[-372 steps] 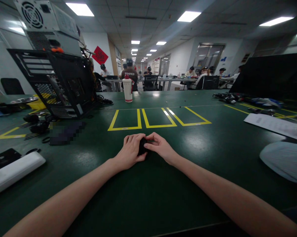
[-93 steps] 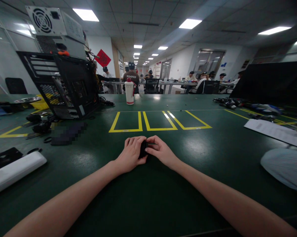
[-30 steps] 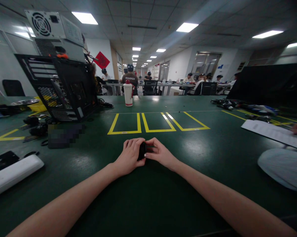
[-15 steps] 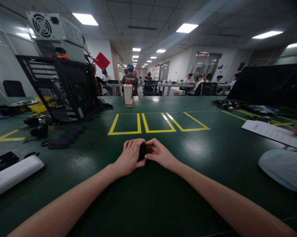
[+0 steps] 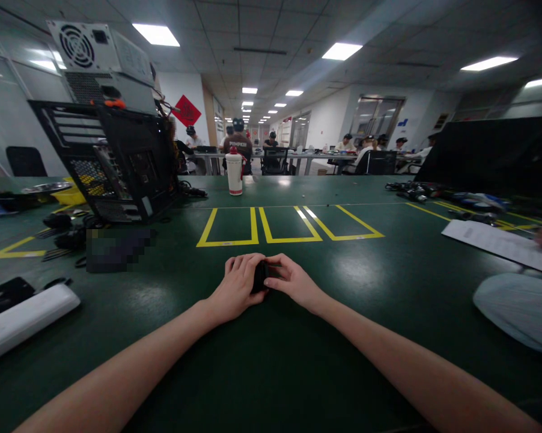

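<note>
Both my hands rest together on the green table [image 5: 271, 349], closed around a small black object [image 5: 259, 277] that is mostly hidden between them. My left hand [image 5: 237, 285] curls over its left side with the fingers bent on top. My right hand [image 5: 292, 280] pinches its right side with thumb and fingers. What the object is cannot be made out.
An open black computer case [image 5: 118, 162] with a power supply on top stands at the left. Yellow taped rectangles [image 5: 286, 224] lie ahead, a white cup [image 5: 234, 172] beyond them. A white bar [image 5: 23, 319] lies near left. Papers [image 5: 496, 240] and another person's sleeve [image 5: 518, 310] are at the right.
Nothing has visibly changed in the last second; both hands stay closed on the small black object in the same spot. Only the view shifts slightly.
</note>
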`<action>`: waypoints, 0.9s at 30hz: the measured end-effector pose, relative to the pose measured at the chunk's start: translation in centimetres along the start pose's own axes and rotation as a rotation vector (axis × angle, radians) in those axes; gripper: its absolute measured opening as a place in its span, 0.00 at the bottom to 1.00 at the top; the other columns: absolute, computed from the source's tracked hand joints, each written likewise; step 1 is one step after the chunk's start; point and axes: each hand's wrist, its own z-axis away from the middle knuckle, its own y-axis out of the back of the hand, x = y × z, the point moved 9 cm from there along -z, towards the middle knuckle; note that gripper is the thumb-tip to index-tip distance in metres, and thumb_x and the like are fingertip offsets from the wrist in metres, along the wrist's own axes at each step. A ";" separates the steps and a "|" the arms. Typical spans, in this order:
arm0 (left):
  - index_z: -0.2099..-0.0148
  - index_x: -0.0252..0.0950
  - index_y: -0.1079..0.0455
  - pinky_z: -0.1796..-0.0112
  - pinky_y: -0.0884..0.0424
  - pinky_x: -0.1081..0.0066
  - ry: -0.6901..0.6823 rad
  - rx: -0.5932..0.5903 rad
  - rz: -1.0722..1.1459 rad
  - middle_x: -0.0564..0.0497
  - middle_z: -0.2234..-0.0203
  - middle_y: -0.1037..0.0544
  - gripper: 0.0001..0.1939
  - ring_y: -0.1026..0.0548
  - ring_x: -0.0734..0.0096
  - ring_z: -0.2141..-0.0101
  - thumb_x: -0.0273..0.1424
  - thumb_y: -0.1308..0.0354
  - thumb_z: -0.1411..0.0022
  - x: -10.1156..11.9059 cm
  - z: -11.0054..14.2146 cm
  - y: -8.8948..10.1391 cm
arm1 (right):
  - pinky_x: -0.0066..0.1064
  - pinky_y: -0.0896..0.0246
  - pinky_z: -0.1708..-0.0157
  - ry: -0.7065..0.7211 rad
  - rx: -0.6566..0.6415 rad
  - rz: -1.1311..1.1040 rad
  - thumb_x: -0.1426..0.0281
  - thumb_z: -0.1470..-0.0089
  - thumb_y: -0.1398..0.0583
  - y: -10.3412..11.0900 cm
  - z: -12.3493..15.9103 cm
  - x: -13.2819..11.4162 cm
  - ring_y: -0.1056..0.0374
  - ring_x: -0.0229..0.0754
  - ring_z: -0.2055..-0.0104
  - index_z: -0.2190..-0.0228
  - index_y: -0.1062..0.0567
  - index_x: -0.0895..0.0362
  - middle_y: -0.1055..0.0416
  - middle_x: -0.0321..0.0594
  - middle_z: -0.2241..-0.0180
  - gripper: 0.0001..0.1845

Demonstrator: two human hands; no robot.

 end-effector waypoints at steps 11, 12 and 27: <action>0.47 0.37 0.54 0.52 0.46 0.57 0.032 -0.021 0.019 0.45 0.52 0.41 0.30 0.41 0.59 0.52 0.27 0.46 0.51 -0.5 -0.2 -0.3 | 0.38 0.42 0.53 -0.008 0.013 -0.007 0.72 0.54 0.42 -0.2 0.4 -0.5 0.37 0.40 0.54 0.61 0.36 0.54 0.37 0.38 0.58 0.16; 0.47 0.37 0.54 0.52 0.46 0.56 0.033 -0.022 0.026 0.45 0.52 0.41 0.30 0.41 0.59 0.52 0.27 0.45 0.51 -0.5 -0.2 -0.3 | 0.38 0.42 0.52 -0.013 0.020 0.000 0.72 0.54 0.42 -0.1 0.3 -0.5 0.38 0.40 0.54 0.59 0.37 0.53 0.37 0.38 0.58 0.17; 0.44 0.37 0.57 0.51 0.47 0.53 0.066 -0.129 0.076 0.44 0.49 0.43 0.32 0.44 0.57 0.50 0.25 0.46 0.49 -1.3 -0.8 -0.9 | 0.36 0.42 0.51 -0.143 0.052 -0.090 0.74 0.53 0.43 0.6 -0.3 0.1 0.39 0.39 0.53 0.63 0.35 0.53 0.37 0.36 0.58 0.13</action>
